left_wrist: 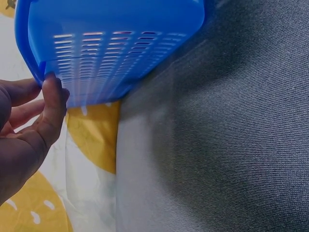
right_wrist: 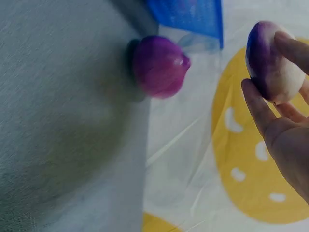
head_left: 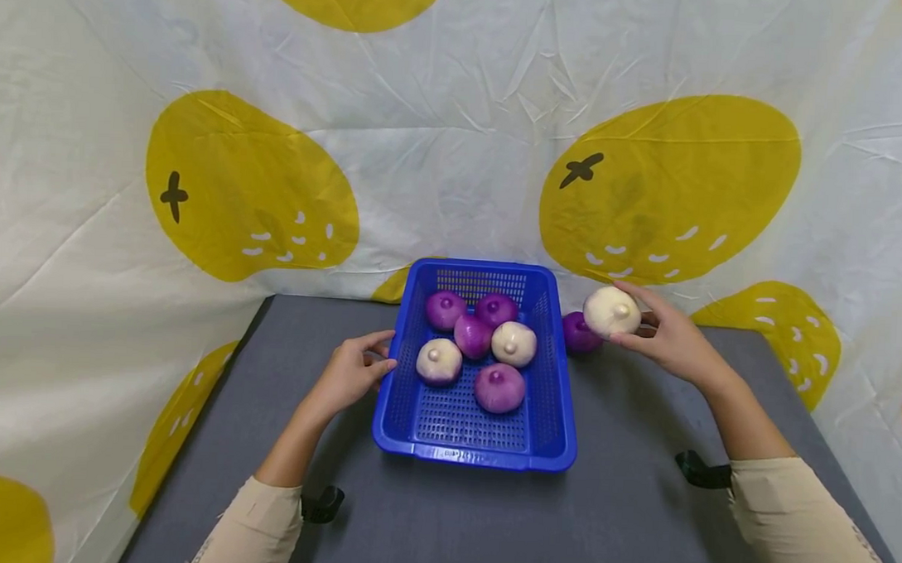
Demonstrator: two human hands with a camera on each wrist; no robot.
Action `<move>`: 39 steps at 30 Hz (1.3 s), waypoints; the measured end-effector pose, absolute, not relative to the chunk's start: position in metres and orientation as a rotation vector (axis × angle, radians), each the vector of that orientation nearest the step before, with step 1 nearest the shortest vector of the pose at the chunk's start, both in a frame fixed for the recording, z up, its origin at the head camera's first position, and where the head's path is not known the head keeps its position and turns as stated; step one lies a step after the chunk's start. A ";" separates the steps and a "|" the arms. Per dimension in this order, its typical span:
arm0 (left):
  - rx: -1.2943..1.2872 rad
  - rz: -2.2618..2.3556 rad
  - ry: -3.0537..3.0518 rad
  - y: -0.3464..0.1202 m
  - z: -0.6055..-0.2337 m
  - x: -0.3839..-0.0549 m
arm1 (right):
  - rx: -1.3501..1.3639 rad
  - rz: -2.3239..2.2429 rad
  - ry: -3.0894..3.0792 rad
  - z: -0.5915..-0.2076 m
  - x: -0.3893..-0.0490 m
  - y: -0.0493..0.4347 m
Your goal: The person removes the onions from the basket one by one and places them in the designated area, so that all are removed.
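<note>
A blue plastic basket [head_left: 475,455] stands on the grey table and holds several purple onions [head_left: 499,388] and two whitish onions [head_left: 514,343]. My left hand [head_left: 351,369] pinches the left rim of the basket between thumb and fingers; the left wrist view shows the basket's slotted side [left_wrist: 116,19] beside it. My right hand [head_left: 673,339] grips a white onion [head_left: 611,312] to the right of the basket, above the table. One side of that onion looks purple in the right wrist view. Below it, a single purple onion [right_wrist: 161,66] lies on the table, partly covered in the head view.
The grey table [head_left: 428,521] reaches back to a white cloth [head_left: 439,182] with large yellow fruit prints, which hangs behind and at the sides. A black strap [head_left: 701,470] sticks out from the right wrist, another strap [head_left: 324,505] from the left.
</note>
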State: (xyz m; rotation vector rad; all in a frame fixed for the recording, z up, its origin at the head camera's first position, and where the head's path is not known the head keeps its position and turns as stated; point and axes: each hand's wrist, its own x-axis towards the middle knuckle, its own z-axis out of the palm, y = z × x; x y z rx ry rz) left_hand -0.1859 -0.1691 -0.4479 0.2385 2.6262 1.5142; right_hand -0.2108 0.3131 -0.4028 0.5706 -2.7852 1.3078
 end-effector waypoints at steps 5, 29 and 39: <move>0.235 1.510 2.627 -0.169 -0.447 -0.186 | 0.421 1.279 -2.849 -0.416 -0.214 0.329; 0.222 1.510 2.619 -0.170 -0.448 -0.183 | 0.171 1.110 -2.959 -0.493 -0.238 0.364; 0.236 1.551 2.596 -0.169 -0.447 -0.184 | 0.108 1.067 -3.008 -0.493 -0.242 0.360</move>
